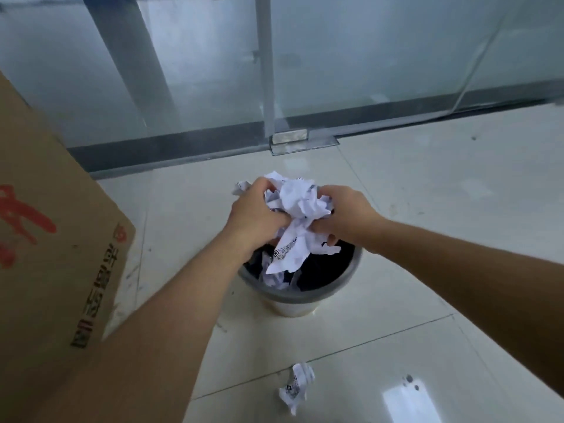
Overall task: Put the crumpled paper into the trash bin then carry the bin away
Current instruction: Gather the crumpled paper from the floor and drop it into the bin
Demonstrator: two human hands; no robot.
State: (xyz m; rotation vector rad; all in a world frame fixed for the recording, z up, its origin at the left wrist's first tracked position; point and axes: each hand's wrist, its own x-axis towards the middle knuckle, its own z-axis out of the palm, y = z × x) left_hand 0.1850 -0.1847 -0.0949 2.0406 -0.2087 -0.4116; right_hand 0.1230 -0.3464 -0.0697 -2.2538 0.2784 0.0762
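**Both hands clasp paper wad above bin mouth**

The left hand (pixel 254 210) and right hand (pixel 348 215) press in from opposite sides on one large wad of crumpled paper (pixel 297 206), fingers curled tight around it. The wad sits directly over the open mouth of the trash bin (pixel 300 296), its lower flap, printed with a QR-type code, hanging down past the rim into the dark interior. More white paper is visible inside the bin, near its left wall. The bin stands upright on the pale tiled floor (pixel 427 209). A smaller crumpled piece (pixel 297 384) lies on the tiles, nearer the camera than the bin and apart from it. A large cardboard box (pixel 55 239) stands to the left. A glass partition (pixel 366 56) runs behind the bin.
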